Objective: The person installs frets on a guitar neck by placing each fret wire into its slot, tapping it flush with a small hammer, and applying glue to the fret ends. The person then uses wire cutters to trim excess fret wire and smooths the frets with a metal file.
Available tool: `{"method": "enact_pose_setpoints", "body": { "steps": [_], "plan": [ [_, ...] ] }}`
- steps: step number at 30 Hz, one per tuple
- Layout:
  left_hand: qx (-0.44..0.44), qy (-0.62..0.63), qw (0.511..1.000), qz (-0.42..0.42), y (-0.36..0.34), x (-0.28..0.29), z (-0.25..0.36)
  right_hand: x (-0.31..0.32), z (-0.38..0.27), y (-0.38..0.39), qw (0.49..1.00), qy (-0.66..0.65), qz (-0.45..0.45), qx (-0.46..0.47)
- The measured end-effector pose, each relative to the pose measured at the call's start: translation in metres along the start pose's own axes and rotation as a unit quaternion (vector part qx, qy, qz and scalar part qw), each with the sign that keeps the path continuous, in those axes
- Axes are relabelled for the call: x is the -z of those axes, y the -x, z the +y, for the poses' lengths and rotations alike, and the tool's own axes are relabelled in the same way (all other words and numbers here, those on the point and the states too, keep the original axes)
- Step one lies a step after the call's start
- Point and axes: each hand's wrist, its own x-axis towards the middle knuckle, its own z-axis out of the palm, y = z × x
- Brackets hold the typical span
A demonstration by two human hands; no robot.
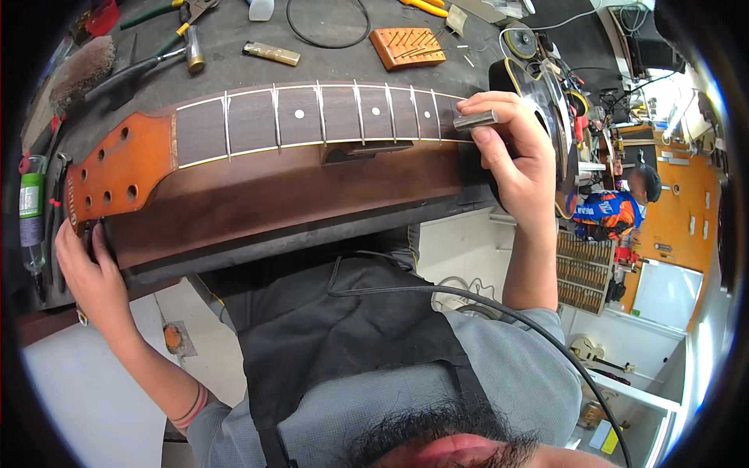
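An electric guitar lies across the workbench, its orange-brown headstock [125,168] at the left, with bare tuner holes. No strings show on the dark fretboard [300,117], which has metal frets and round dot inlays. Its black body [538,86] is at the right, partly behind my right hand. My left hand [90,269] closes on the tip of the headstock, some fingers hidden beneath it. Between thumb and fingers, my right hand [519,148] pinches a short metal bar [475,120] over the body end of the fretboard. A dark support block [367,150] shows beside the neck.
Behind the neck are a hammer [193,51], a brush [86,70], a lighter [271,53] and a wooden block [408,47] with several brass-coloured pins. A green-labelled bottle [31,210] stands at far left. A black cable [468,290] crosses my apron. Another person [612,210] is in the background right.
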Motion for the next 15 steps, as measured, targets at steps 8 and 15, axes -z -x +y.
{"method": "enact_pose_setpoints", "body": {
  "steps": [8, 15],
  "plan": [
    [0.077, -0.042, 0.995, -0.054, 0.005, -0.003, -0.02, -0.006, -0.002, -0.007, 0.998, -0.02, -0.009, -0.058],
    [0.063, -0.025, 0.997, -0.025, -0.005, 0.009, 0.001, -0.008, -0.001, -0.007, 0.992, -0.067, 0.018, -0.108]
  ]
}}
